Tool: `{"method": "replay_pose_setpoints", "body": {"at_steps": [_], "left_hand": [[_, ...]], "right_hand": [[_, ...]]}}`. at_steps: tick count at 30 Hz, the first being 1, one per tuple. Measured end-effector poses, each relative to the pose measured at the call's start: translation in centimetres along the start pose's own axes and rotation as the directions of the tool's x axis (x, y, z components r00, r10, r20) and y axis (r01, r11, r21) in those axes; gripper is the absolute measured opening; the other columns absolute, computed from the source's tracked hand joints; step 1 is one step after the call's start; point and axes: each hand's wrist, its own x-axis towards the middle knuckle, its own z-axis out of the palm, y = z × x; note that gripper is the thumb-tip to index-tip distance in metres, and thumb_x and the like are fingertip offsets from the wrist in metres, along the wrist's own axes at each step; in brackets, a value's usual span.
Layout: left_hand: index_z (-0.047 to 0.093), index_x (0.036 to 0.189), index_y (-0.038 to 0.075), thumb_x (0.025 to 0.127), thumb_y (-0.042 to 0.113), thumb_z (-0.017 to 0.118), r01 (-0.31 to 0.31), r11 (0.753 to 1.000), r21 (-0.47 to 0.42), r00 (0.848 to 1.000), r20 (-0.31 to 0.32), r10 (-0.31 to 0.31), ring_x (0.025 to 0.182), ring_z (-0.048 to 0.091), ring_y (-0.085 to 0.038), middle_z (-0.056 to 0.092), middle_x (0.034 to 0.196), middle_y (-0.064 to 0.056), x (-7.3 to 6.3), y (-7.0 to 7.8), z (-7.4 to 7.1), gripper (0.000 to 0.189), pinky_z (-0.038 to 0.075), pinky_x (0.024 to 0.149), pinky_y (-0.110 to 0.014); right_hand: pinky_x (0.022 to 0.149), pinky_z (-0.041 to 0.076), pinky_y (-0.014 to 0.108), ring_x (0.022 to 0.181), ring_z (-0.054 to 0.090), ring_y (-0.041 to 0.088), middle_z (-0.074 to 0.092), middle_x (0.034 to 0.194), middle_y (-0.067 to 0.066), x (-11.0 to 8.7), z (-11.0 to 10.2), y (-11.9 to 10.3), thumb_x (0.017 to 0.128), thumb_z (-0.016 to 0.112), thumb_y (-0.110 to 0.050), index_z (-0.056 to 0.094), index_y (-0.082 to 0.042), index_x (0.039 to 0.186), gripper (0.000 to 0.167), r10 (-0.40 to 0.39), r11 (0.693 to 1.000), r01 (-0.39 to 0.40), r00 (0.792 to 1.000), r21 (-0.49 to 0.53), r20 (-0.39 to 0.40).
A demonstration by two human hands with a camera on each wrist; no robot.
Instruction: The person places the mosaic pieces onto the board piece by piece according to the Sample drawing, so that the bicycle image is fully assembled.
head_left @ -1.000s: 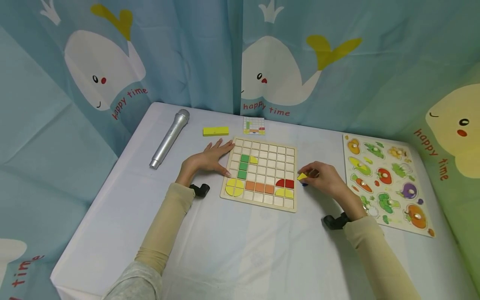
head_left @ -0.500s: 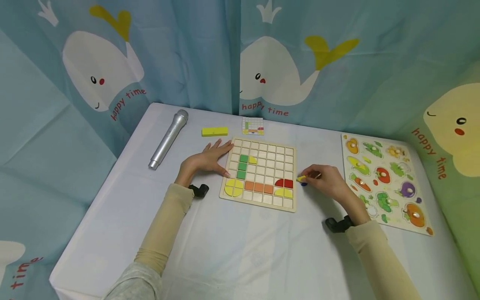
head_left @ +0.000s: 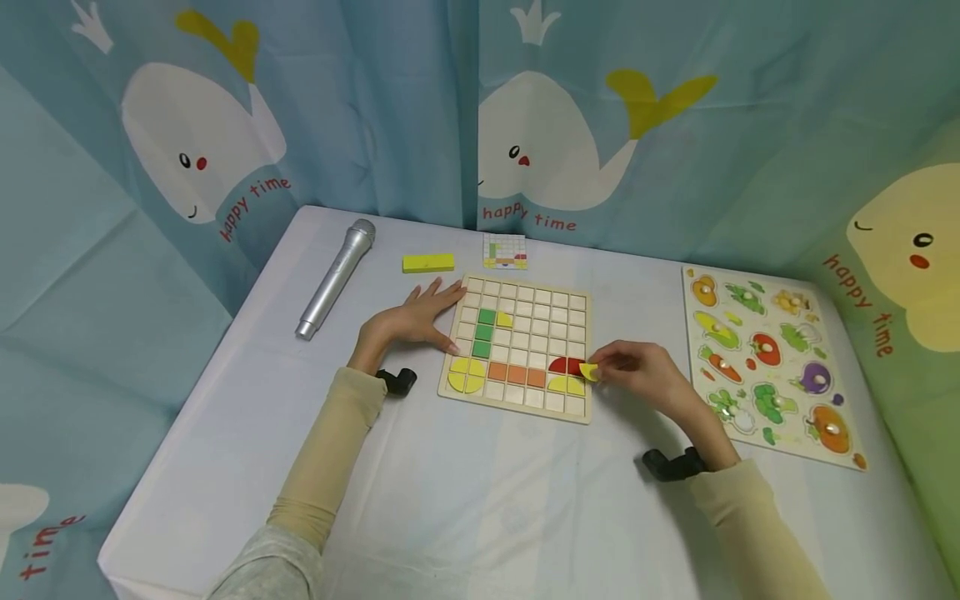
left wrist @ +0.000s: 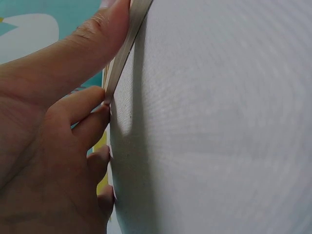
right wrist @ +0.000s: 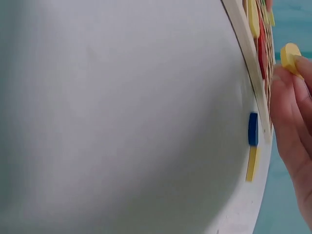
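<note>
A wooden grid board (head_left: 540,338) lies on the table with colored pieces set in some cells: green squares (head_left: 483,333), orange squares (head_left: 517,375), red pieces (head_left: 566,366) and yellow rounded ones (head_left: 467,375). My left hand (head_left: 412,321) rests spread against the board's left edge, thumb on its rim. Between thumb and fingers, my right hand (head_left: 641,368) pinches a yellow quarter-round piece (head_left: 588,372) over the board's right edge, beside the red ones. In the right wrist view this piece (right wrist: 290,54) is above the board. Blue (right wrist: 253,129) and yellow (right wrist: 252,164) pieces lie alongside the board.
Behind the board are a pattern card (head_left: 506,252) and a yellow block (head_left: 428,263). A silver microphone (head_left: 335,279) lies at the left. On the right is a vegetable puzzle board (head_left: 750,337), close to the right forearm. Printed curtains border the table.
My right hand has shifted from just beside the board onto its right edge, bringing the yellow quarter-round piece and turning it. My left hand stays in place on the board.
</note>
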Motion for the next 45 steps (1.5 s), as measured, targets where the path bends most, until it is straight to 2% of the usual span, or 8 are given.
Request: {"method": "replay_pose_setpoints", "body": {"at_steps": [9, 16, 23, 31, 39, 45], "left_hand": [[0.013, 0.167, 0.015, 0.081, 0.034, 0.088, 0.001, 1.000, -0.020, 1.000, -0.003, -0.002, 0.161, -0.012, -0.027, 0.006, 0.174, -0.002, -0.2, 0.0, -0.2, 0.115, -0.012, 0.129, -0.048], [0.013, 0.167, 0.015, 0.081, 0.035, 0.088, 0.006, 1.000, -0.012, 1.000, -0.002, -0.006, 0.161, -0.013, -0.026, 0.005, 0.175, 0.000, -0.1, 0.1, -0.3, 0.115, -0.013, 0.129, -0.047], [0.014, 0.167, 0.016, 0.082, 0.035, 0.087, 0.011, 1.000, -0.008, 1.000, -0.004, -0.011, 0.161, -0.013, -0.026, 0.005, 0.175, 0.001, -0.1, 0.0, -0.2, 0.114, -0.012, 0.129, -0.047], [0.014, 0.167, 0.016, 0.081, 0.035, 0.088, 0.007, 1.000, -0.012, 1.000, -0.006, -0.007, 0.161, -0.013, -0.025, 0.005, 0.175, 0.001, 0.0, -0.1, -0.1, 0.115, -0.013, 0.129, -0.046], [0.013, 0.167, 0.016, 0.081, 0.037, 0.088, -0.002, 1.000, -0.003, 1.000, -0.002, 0.002, 0.160, -0.014, -0.025, 0.004, 0.175, 0.002, 0.1, -0.2, -0.1, 0.115, -0.013, 0.129, -0.047], [0.013, 0.167, 0.016, 0.081, 0.037, 0.087, -0.003, 1.000, 0.002, 1.000, 0.003, 0.003, 0.160, -0.014, -0.025, 0.004, 0.175, 0.001, 0.2, -0.3, 0.0, 0.115, -0.013, 0.129, -0.047]], "right_hand": [[0.068, 0.058, 0.021, 0.080, 0.069, 0.015, 0.076, 0.095, 0.011, -0.5, 1.5, -1.0, 0.089, 0.077, -0.002, 0.075, -0.002, 0.110, 0.021, -0.010, 0.998, 0.008, 0.999, 0.057, 0.040], [0.070, 0.058, 0.019, 0.080, 0.070, 0.013, 0.076, 0.099, 0.013, -0.7, 2.6, -1.4, 0.086, 0.076, 0.005, 0.076, 0.000, 0.106, 0.020, -0.098, 0.994, 0.095, 0.994, 0.056, 0.049], [0.070, 0.058, 0.019, 0.079, 0.069, 0.012, 0.076, 0.092, 0.008, -0.5, 3.2, -1.9, 0.088, 0.078, -0.001, 0.077, -0.002, 0.099, 0.011, -0.145, 0.988, 0.141, 0.987, 0.056, 0.071], [0.065, 0.056, 0.020, 0.074, 0.065, 0.009, 0.076, 0.088, 0.003, -0.1, 3.7, -2.5, 0.087, 0.080, -0.003, 0.079, -0.004, 0.095, 0.009, -0.164, 0.986, 0.167, 0.980, -0.018, 0.111], [0.065, 0.055, 0.020, 0.075, 0.062, 0.006, 0.076, 0.088, -0.002, 0.3, 4.5, -2.4, 0.083, 0.082, 0.001, 0.081, -0.010, 0.087, 0.012, -0.295, 0.944, 0.304, 0.952, -0.129, 0.083], [0.068, 0.055, 0.022, 0.078, 0.062, 0.006, 0.074, 0.089, -0.002, 0.3, 4.6, -2.5, 0.083, 0.084, -0.003, 0.079, -0.009, 0.092, 0.012, -0.257, 0.949, 0.273, 0.960, -0.158, 0.113]]}}
